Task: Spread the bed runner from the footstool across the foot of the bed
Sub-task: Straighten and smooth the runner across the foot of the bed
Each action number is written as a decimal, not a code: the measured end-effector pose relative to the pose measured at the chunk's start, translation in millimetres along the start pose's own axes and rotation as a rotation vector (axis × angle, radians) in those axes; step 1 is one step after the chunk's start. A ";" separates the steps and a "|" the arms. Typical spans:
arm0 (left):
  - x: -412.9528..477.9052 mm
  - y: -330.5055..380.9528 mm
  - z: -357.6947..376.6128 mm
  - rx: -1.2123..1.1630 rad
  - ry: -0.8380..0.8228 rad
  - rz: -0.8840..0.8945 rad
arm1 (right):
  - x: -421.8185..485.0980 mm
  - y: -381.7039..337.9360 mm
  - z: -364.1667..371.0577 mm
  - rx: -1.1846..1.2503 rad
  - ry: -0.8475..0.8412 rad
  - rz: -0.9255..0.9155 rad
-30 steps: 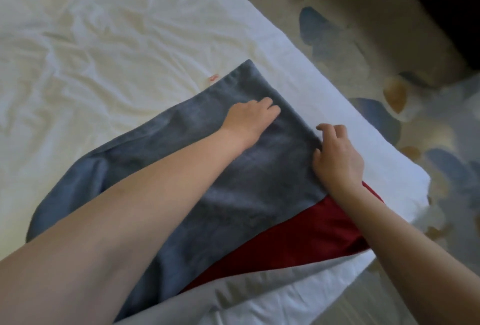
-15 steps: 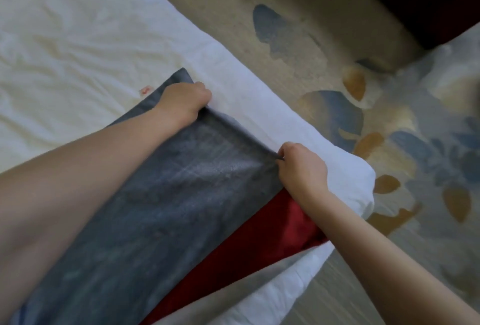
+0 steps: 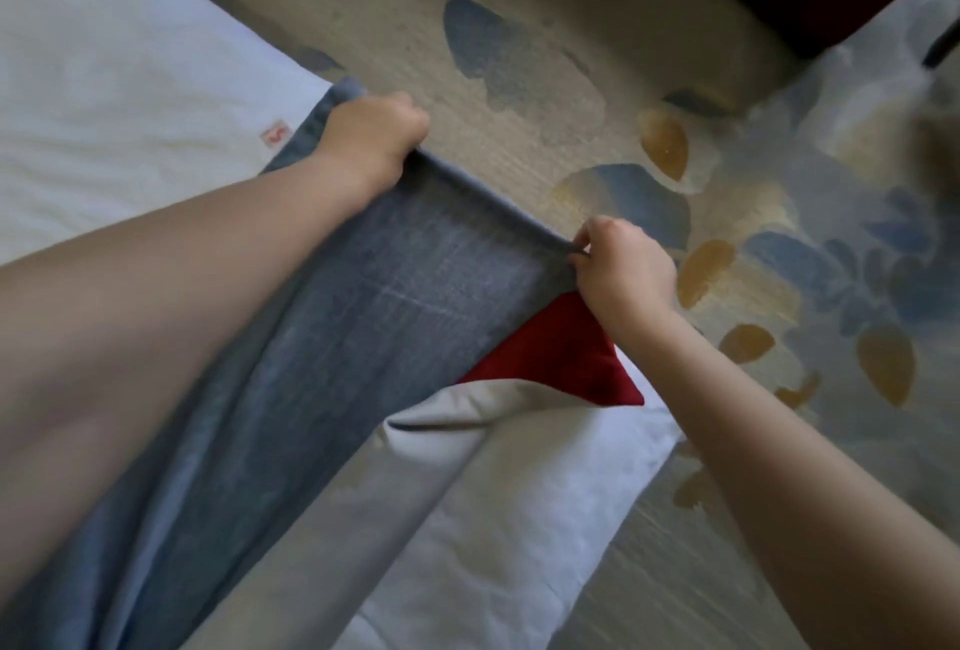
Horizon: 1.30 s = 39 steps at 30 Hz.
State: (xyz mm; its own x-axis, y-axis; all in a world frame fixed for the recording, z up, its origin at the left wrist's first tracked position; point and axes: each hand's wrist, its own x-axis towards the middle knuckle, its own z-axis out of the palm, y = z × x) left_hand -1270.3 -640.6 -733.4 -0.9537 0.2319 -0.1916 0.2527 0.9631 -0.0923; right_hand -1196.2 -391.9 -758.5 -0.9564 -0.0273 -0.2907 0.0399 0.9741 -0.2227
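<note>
- Hands grip the end of the long blue-grey fabric bed runner point(image 3: 363, 337), one at each corner of its far edge.
- The left hand point(image 3: 371, 140) is clenched in a fist around the far-left corner, at the bed's edge.
- The right hand point(image 3: 623, 270) pinches the other corner between thumb and fingertips, the remaining fingers curled in.
- The edge between the two hands is pulled taut and straight, over the side of the white-sheeted bed point(image 3: 104, 77).
- The runner lies diagonally across the bed corner, running back under the left forearm towards the lower left.
- A dark red fabric layer point(image 3: 566, 358) shows beneath the runner, just below the right wrist.
- A pale grey folded sheet point(image 3: 415, 483) lies beside the runner's right side.
- A small red tag point(image 3: 274, 133) sits on the white sheet, just left of the runner.
- A beige carpet with blue and ochre leaf shapes point(image 3: 701, 181) covers the floor beyond.
</note>
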 end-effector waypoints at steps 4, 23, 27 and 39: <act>4.4 13.0 6.0 -0.013 -0.012 -0.056 | 2.6 2.4 12.2 -0.051 -0.024 -0.006; -238.3 95.4 38.3 -0.343 -0.516 0.109 | -104.2 22.3 15.4 -0.258 -0.226 -0.753; -261.6 142.8 42.3 -0.489 -0.442 0.107 | -113.8 47.9 14.9 -0.305 -0.153 -0.782; -299.9 218.1 45.7 -0.631 -0.269 -0.022 | -159.3 68.3 10.6 -0.552 -0.119 -0.678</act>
State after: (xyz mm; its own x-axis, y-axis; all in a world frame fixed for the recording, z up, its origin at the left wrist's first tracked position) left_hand -921.7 -506.3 -740.6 -0.8632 0.2482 -0.4396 0.0129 0.8814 0.4723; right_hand -1038.0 -323.5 -737.3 -0.6863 -0.6317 -0.3605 -0.6997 0.7087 0.0901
